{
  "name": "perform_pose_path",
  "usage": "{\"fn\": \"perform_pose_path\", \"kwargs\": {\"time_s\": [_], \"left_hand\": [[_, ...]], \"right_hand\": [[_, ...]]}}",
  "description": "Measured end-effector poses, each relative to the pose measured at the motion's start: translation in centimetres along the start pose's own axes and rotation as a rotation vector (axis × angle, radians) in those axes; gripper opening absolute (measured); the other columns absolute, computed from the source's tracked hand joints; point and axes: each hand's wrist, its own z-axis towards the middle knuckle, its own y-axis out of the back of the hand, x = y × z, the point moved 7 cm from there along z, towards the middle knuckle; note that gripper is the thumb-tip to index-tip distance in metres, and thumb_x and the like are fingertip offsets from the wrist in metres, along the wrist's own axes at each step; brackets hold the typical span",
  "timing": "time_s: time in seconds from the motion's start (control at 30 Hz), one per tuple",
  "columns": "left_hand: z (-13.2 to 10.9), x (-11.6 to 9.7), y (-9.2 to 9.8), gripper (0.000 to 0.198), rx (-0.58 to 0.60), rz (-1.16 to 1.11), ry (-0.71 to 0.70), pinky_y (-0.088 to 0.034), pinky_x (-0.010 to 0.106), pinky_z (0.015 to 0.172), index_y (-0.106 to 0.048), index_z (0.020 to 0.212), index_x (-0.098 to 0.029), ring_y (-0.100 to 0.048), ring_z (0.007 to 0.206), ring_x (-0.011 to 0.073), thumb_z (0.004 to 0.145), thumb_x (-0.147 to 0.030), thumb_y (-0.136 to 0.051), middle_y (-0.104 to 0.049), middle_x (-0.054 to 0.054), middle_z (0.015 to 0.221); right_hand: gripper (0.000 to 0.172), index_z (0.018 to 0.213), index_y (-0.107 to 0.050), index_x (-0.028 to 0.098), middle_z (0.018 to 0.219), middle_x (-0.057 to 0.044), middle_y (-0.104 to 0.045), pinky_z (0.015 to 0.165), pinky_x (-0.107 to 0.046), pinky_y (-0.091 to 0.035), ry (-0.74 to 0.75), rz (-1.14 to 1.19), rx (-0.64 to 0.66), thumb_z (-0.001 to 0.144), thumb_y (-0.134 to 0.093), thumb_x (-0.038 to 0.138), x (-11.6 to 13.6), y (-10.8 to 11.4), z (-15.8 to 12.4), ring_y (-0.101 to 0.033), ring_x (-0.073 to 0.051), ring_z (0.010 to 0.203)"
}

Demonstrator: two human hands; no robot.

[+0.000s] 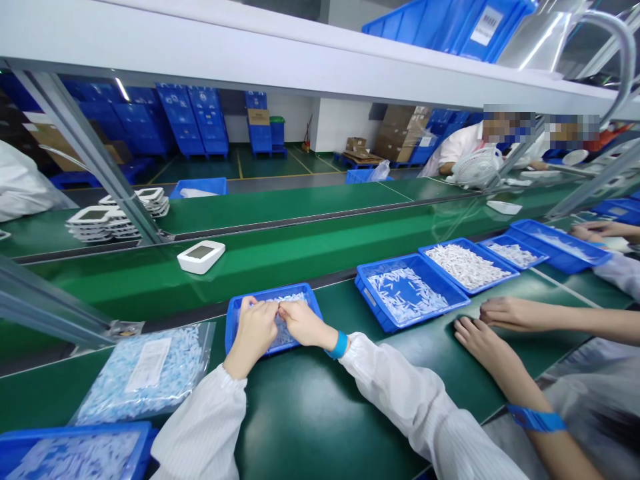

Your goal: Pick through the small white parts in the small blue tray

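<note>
the person had one left hand (255,327) and one right hand (304,323) in view, and the nearest co-worker's hands (484,339) numbered two. those two people showed one blue wristband (339,345) each. six blue trays (430,316) stood on the near table (320,420), with at least one more farther right. there was one clear bag (185,357), one white fan (476,167) and one screened device (201,257) on the belt (300,239); the stacked devices (90,219) overlapped too much to count.

- From the wearer's head, the camera faced forward and down.
- Close below it were the left hand (255,328) and right hand (304,321).
- Far beyond stood stacked blue crates (207,120).
</note>
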Motion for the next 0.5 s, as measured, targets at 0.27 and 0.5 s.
{"fn": "perform_pose_path", "kwargs": {"time_s": [0.27, 0.5], "left_hand": [[-0.1, 0.5, -0.1, 0.024, -0.002, -0.056, 0.090, -0.033, 0.036, 0.075, -0.056, 0.082, -0.017, -0.059, 0.075, 0.0201, 0.084, -0.009, -0.034, -0.065, 0.006, 0.076], [-0.4, 1.3, 0.6, 0.040, -0.090, -0.117, 0.225, -0.036, 0.035, 0.078, -0.044, 0.129, -0.016, -0.062, 0.084, 0.0204, 0.091, -0.022, -0.037, -0.069, 0.008, 0.095]], "right_hand": [[0.030, 0.076, -0.048, 0.018, 0.067, 0.001, -0.051, 0.060, -0.024, -0.030, -0.008, 0.054, -0.058, 0.098, -0.029, 0.025, -0.5, 0.1, 0.3, -0.044, -0.011, 0.061], [0.026, 0.080, -0.057, 0.015, 0.075, -0.007, -0.059, 0.088, -0.041, -0.031, -0.041, -0.541, -0.147, 0.093, -0.036, 0.020, 0.7, 8.4, -0.4, -0.053, -0.019, 0.075]]}}
